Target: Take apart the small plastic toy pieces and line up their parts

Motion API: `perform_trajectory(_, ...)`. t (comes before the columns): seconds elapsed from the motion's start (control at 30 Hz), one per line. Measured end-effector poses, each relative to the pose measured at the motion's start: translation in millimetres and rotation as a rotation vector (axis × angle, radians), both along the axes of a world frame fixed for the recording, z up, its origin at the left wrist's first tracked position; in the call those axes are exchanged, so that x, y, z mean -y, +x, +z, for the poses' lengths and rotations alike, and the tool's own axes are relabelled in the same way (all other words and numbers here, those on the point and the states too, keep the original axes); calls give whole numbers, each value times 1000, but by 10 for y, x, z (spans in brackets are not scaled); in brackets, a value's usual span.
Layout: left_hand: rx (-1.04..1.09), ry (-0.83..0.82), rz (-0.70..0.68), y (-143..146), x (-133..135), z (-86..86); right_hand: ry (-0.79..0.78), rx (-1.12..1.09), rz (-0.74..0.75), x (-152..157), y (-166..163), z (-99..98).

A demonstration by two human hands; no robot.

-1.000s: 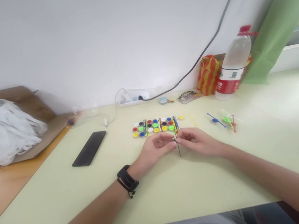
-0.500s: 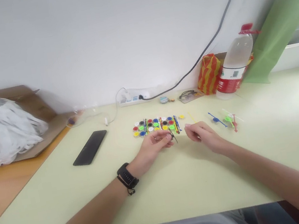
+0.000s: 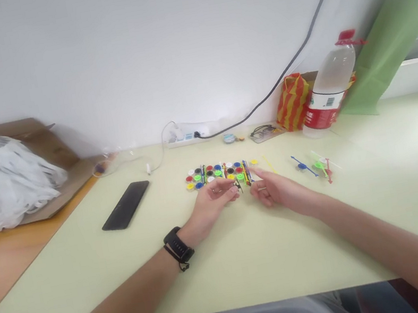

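Observation:
My left hand point(image 3: 214, 202) rests on the pale green table point(image 3: 225, 250) with its fingers pinched on a small dark stick piece point(image 3: 239, 186). My right hand point(image 3: 275, 188) lies just to its right, fingers loosely spread, reaching toward the right end of a cluster of coloured round discs and thin sticks point(image 3: 218, 174). A lone yellow disc point(image 3: 253, 162) and a yellow stick point(image 3: 269, 164) lie right of the cluster. A black watch point(image 3: 178, 247) sits on my left wrist.
Assembled stick-and-disc pieces point(image 3: 316, 166) lie at the right. A black phone point(image 3: 125, 205) lies at the left. A plastic bottle point(image 3: 327, 92), a striped bag point(image 3: 292, 103), glasses point(image 3: 265, 132) and a power strip point(image 3: 185, 135) line the wall. White bags point(image 3: 11, 179) sit on cardboard.
My hands have parted: the right let go of the dark stick, swung out to the right, then came back toward the disc cluster. The left keeps the piece and has shifted slightly forward.

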State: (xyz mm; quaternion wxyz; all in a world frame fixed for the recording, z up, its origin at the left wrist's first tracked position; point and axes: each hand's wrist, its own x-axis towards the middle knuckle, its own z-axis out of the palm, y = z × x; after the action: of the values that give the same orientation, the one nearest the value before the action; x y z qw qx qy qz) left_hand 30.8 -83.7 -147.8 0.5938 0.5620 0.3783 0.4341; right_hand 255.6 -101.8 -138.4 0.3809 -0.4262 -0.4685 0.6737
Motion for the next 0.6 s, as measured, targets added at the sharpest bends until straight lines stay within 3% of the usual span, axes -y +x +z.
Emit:
perform_trajectory(0.1, 14, 12, 52, 6, 0, 9, 70, -52, 45, -51, 86, 19)
perform_trajectory(0.2, 11, 5, 70, 8, 2, 16, 133, -96, -57, -62, 122, 53)
perform_trajectory(0.33, -26, -3, 6, 12, 19, 17, 241, 20, -122, 1, 45, 76)
perform_trajectory(0.6, -38, 37, -131, 12, 52, 18, 431, 133, 63, 89, -93, -14)
